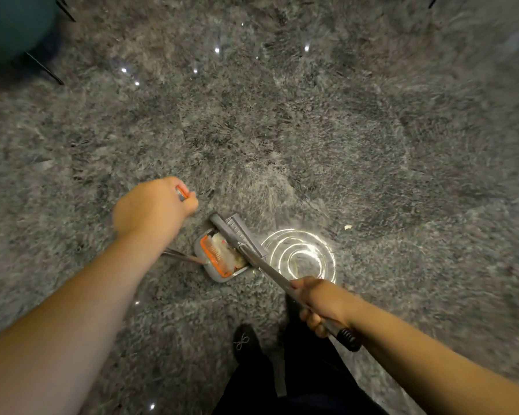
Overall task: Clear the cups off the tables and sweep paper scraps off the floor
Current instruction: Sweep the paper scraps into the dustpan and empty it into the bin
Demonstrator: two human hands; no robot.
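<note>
1. Down on the shaggy grey carpet (282, 130), centre-near, sits a grey dustpan (219, 259), mouth facing right toward the broom head.
2. Dustpan has an orange comb strip (213, 259) running near-far along its left side; white paper scraps (226, 250) lie inside it.
3. Dustpan handle (182, 256) is a thin shaft running left from the pan and passing under the left forearm; its orange-and-grey top end (182, 193) shows in the left fist.
4. Left hand (153, 208) is curled tight round that top end, knuckles up, left of and slightly beyond the pan.
5. Broom (252, 253): long axis is diagonal, from the near right up to the far left.
6. Grey broom head (238, 232) is at the pan's right edge, touching or just over it; cannot tell which.
7. Right hand (321, 304) grips the broom's metal shaft near its end, fingers wrapped round; black ribbed end grip (348, 338) sticks out behind the hand.
8. One small white scrap (348, 227) lies on the carpet, right of the broom head, well apart from the pan.
9. Bright ringed light patch (300, 256) is just right of the broom shaft.
10. Dark shoe (246, 342) and dark trouser legs at bottom centre.
11. Teal chair (12, 28) with thin black legs is at far left; blurred.
</note>
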